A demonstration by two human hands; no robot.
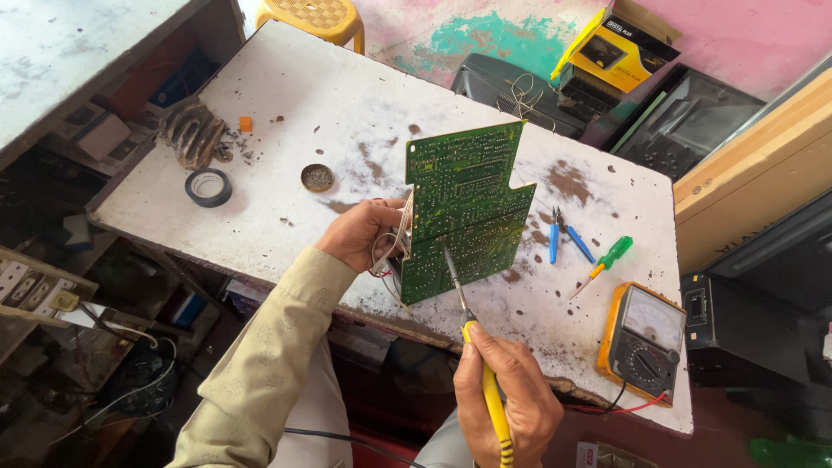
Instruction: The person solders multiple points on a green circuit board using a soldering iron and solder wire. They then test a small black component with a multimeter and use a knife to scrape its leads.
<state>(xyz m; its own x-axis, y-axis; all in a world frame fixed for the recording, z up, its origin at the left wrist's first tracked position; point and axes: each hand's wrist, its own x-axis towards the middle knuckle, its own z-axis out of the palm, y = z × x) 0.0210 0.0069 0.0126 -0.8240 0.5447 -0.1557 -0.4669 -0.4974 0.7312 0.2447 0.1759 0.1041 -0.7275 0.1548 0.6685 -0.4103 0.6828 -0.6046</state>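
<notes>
Left hand (364, 234) grasps board (464, 212) by left edge, upright near bench (347, 104) front edge. Right hand (507, 394) clenched round iron (472, 342), tip touching board. Meter (646, 334) at front right corner; tape (208, 187) near left edge.

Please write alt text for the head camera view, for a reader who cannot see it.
The left hand props a green circuit board upright on a worn white table, while the right hand touches a yellow-handled soldering iron to it. Blue pliers, a green screwdriver and a yellow multimeter lie right.
</notes>
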